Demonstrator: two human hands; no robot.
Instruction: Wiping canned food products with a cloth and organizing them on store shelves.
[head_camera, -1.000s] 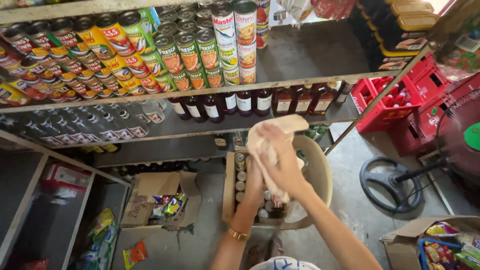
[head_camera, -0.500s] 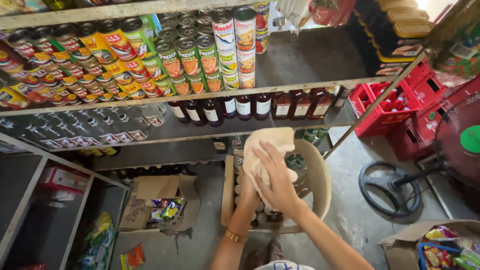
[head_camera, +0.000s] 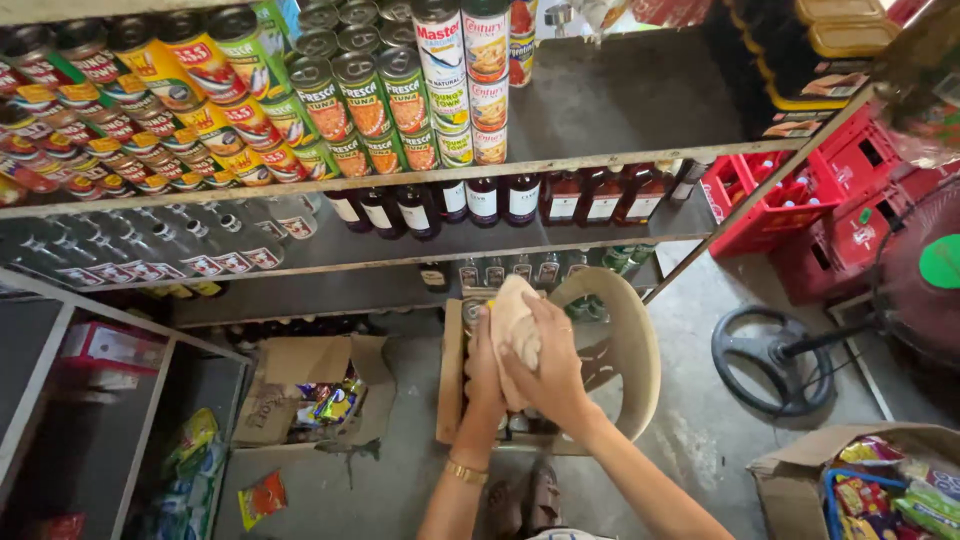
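Looking down from the head camera, left hand (head_camera: 484, 362) and right hand (head_camera: 548, 368) both clasp a beige cloth (head_camera: 514, 325) above a tan plastic chair (head_camera: 625, 350), tin-stacked shelves (head_camera: 400, 180) at twelve o'clock.

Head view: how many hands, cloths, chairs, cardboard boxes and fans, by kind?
Hands: 2, left hand and right hand, both gripping the cloth
Cloth: 1
Chair: 1
Boxes: 3, floor box, chair box, corner box
Fan: 1
Total: 8
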